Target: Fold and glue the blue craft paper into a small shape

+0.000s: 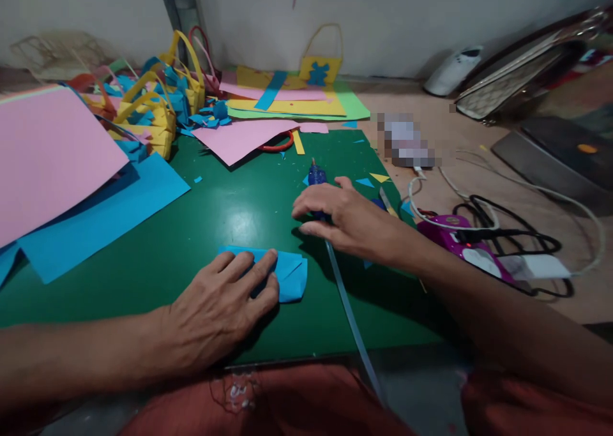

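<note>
My left hand [230, 295] lies on a folded piece of blue paper [292, 273], pressing it against the green board. Its fingers are spread across the top of the paper, and they cover the paper's left part. My right hand [342, 216] is over a blue hot glue gun [317, 174], with fingers and thumb curved and apart. Between them a bit of the gun's body shows; its handle is hidden. The gun's nozzle points away from me, and a long clear glue stick [347, 305] trails from its back toward my lap.
Pink sheets [52, 155] and a blue sheet [115, 212] cover the left side. Yellow and blue paper baskets [163, 123] stand behind. Red-handled scissors [280, 143] lie partly under pink paper. Paper scraps, a purple power strip [460, 241] and cables [522, 232] are on the right.
</note>
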Demonstrator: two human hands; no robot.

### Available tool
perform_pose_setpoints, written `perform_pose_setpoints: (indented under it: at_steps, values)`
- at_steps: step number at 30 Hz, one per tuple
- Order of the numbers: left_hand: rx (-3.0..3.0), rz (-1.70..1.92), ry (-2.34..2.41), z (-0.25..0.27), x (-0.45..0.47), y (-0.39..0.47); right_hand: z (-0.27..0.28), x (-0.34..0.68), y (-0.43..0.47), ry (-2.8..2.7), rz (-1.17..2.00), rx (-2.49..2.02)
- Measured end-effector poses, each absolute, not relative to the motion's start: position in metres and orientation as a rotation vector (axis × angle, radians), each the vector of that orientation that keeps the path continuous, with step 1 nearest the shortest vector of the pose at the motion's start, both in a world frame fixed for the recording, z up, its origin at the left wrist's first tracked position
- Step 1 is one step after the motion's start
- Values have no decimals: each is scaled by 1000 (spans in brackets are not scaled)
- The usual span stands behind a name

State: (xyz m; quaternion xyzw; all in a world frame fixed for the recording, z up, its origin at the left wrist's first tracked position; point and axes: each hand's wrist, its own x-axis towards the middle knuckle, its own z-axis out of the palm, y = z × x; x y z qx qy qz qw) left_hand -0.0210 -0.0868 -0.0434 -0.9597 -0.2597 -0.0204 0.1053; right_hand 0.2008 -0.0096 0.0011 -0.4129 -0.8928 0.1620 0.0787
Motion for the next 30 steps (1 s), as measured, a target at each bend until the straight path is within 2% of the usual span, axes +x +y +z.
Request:
perform_pose_setpoints:
  at_steps: [6, 14, 20, 30]
  values:
    - [-2788, -55, -771, -43, -21, -88, -10, 191, -13, -2805, 519, -1282]
    - [-2768, -138, -717, -45, -21, -88, -15, 186, -8, -2919, 328, -1310]
    - [-2720, -315, -634, -43, -22, -97, -15, 179, -11, -2886, 306, -1358]
    - [-2713, -352, -635, -44, -21, -96, -24, 148, -8, -2810, 307, -1406]
